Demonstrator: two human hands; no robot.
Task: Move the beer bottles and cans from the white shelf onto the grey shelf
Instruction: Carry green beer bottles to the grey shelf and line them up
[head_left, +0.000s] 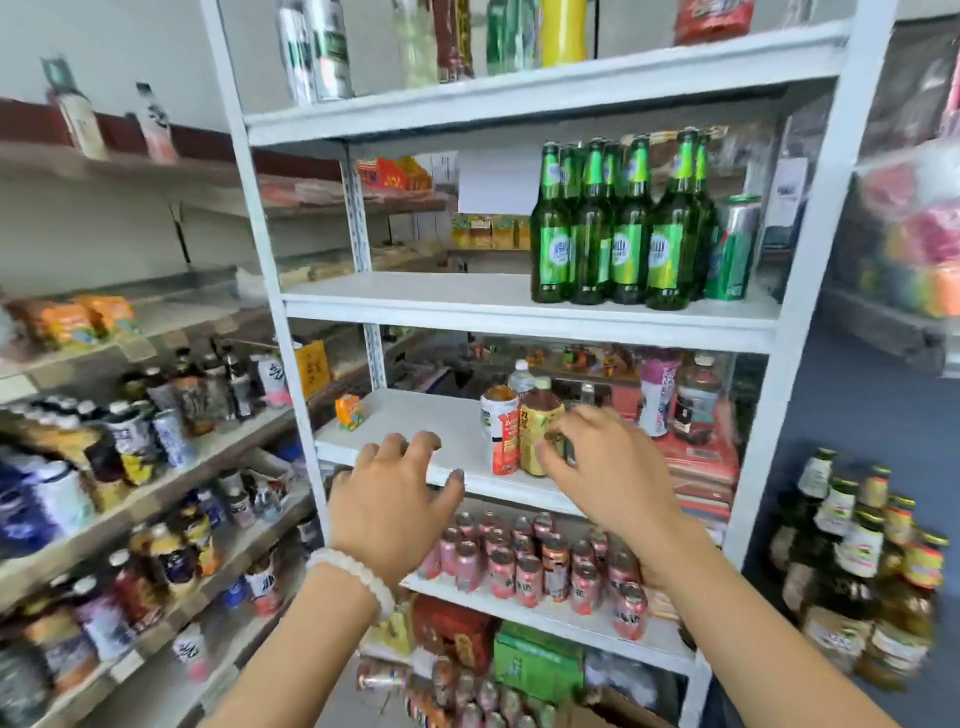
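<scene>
We face the white shelf (524, 299), and our two hands are raised before its third board. Our left hand (400, 499), a pale bead bracelet (353, 574) on the wrist, hovers with fingers spread and loosely bent, holding nothing. Our right hand (608, 462) reaches among the tea bottles (537, 436) standing on that board; its fingertips are hidden behind the yellow-labelled one, so we cannot tell whether it grips anything or only touches.

The beer bottles (618, 228) stand in a tight cluster on the board above, toward its right end, green glass with green labels; the rear ones are mostly hidden by the front row. A green can (732, 249) stands just beside them on the right, partly covered by the last bottle. Two tall cans (317, 49) sit on the top board, their tops cut off by the frame.

The grey shelf (156, 467) runs along the left, crowded with bottles too blurred to read. Pink cans (524, 564) fill the board below our hands.
</scene>
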